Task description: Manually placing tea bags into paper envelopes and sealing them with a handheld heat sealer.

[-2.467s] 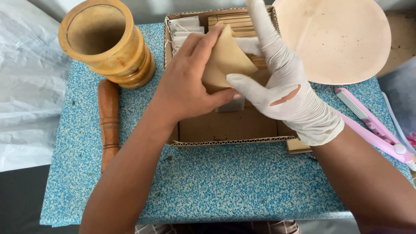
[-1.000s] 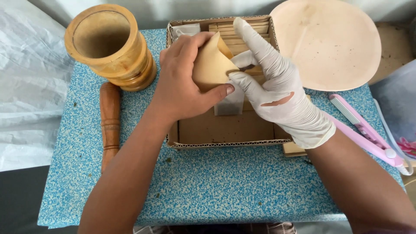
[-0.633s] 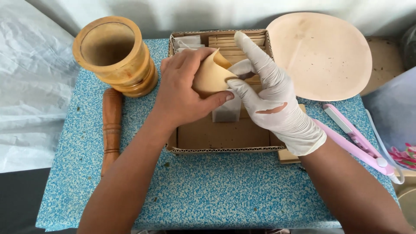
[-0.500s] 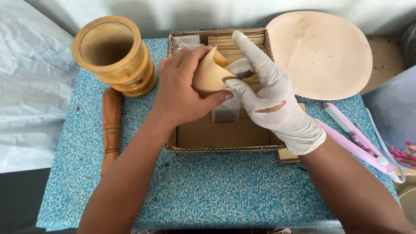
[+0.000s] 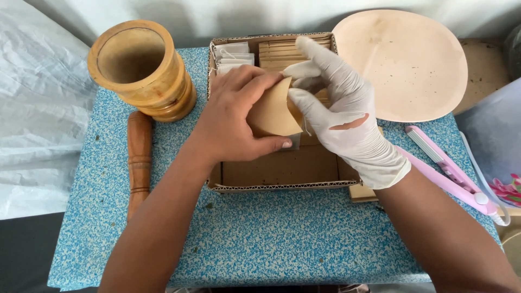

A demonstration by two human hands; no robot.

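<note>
So from the left: a wooden mortar (image 5: 142,68) stands at the back corner of the blue speckled table (image 5: 271,239), with a wooden pestle (image 5: 139,163) lying just in front of it, long axis running front to back. Next over is an open cardboard box (image 5: 282,173) holding small white sachets (image 5: 232,54) and a stack of tan paper pieces (image 5: 287,51) along its far end. Over the box the bare left hand (image 5: 233,122) has its grip pinching a tan paper pouch (image 5: 271,115), thumb underneath and fingers wrapped on top. The pouch's mouth faces right, toward the gloved right hand (image 5: 342,119), which touches that open edge with fingers partly spread, index reaching toward the stack. It's hard to say whether any fingertip is actually inside the pouch. So both hands meet on the pouch, left holding, right at the opening. Farther right sit a round pale plate (image 5: 412,59) and a pink clamp-like tool (image 5: 450,173).
</note>
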